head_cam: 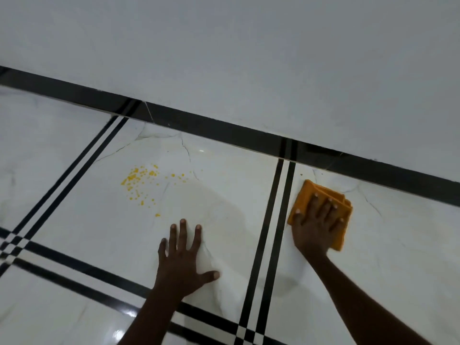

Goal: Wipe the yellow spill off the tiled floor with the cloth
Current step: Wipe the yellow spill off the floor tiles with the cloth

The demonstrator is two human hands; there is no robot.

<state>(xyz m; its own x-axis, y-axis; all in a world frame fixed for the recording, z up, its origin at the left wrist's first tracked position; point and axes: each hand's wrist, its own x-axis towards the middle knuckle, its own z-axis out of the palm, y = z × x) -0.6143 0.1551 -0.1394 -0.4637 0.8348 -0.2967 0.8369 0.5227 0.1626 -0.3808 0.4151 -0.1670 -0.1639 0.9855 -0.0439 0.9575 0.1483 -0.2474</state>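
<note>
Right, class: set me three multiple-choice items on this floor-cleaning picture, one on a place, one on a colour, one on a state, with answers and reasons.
1. Where does the yellow spill lie relative to the cloth?
A. under it
B. to its left, across the double black stripe
C. to its right

2. What colour is the cloth?
A. blue
B. white
C. orange

3. What is the left hand doing?
A. resting flat on the tile, fingers spread
B. gripping the cloth
C. raised off the floor

Answers:
1 B, the spatter sits on the middle tile, while the cloth is on the next tile to the right.
2 C, it shows orange under the right hand.
3 A, its palm lies on bare white tile and holds nothing.
</note>
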